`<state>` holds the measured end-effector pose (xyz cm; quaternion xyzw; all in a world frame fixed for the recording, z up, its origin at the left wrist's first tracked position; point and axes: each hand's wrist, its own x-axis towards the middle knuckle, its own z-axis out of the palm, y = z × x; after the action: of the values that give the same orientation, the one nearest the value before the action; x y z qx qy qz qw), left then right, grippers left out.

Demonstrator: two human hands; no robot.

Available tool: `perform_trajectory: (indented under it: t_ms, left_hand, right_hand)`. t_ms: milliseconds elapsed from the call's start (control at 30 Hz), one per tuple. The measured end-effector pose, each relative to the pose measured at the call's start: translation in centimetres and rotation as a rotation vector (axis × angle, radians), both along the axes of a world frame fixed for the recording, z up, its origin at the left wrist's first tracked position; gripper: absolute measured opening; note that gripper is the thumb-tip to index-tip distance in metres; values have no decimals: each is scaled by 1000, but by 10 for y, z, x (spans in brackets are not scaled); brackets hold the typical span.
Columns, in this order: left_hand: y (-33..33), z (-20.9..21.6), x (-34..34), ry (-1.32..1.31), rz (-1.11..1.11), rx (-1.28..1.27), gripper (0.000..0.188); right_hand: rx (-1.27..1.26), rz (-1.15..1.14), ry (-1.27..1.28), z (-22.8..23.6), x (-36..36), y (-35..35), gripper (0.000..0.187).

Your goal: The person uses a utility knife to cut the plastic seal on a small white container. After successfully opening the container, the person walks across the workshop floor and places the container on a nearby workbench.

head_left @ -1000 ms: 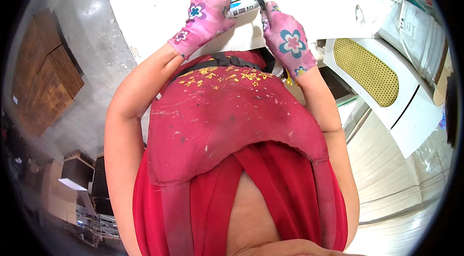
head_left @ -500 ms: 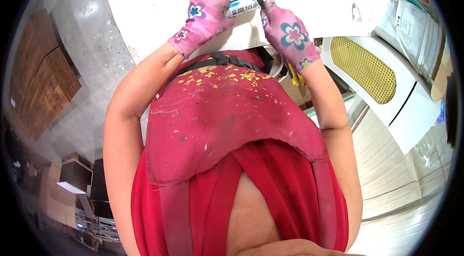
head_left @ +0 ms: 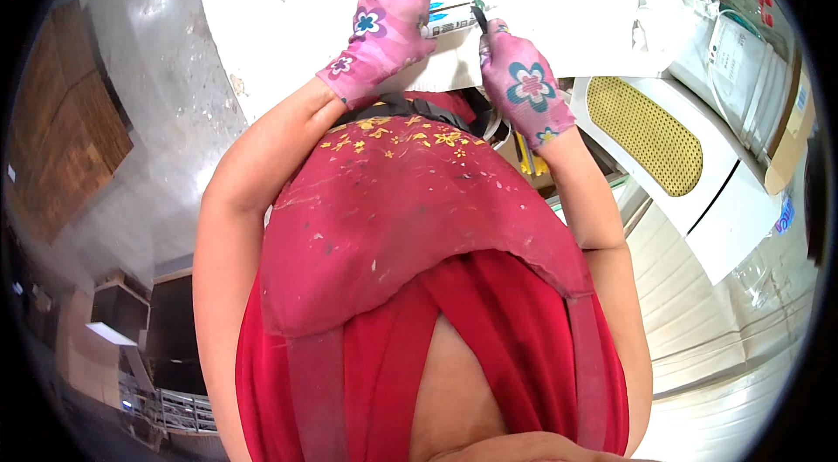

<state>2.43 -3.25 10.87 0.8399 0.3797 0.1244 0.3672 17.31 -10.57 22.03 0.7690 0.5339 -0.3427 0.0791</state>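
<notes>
The left hand (head_left: 384, 21), in a knitted pink flowered glove, grips the left end of a smooth, roundish, printed white pack (head_left: 451, 25) on or just above the near part of the white table (head_left: 288, 43). No opening shows, so work on it looks unfinished; the gripped end is hidden. The right hand (head_left: 521, 82), gloved alike, clasps a slim black tool (head_left: 479, 19) at its right end. Farther right lies a rounded, perforated yellow panel (head_left: 646, 135).
</notes>
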Motion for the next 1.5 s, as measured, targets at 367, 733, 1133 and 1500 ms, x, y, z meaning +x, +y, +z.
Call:
perform_trajectory:
  t_ms: [367,733,1133,1500]
  left_hand:
    - [2,6,3,-8,22,3,72]
    - [17,35,-3,-3,93,-216,69]
    - [31,4,-16,5,50,-214,70]
    - [38,1,-14,1,58,-287,71]
  right_hand:
    - [165,42,-106,-18,-6,-6,20]
    - [194,37,-74,-22,-13,-2,44]
    - [257,-36,-39,-55,-27,11,29]
    - [347,-54,-29,-59,-23,6,28]
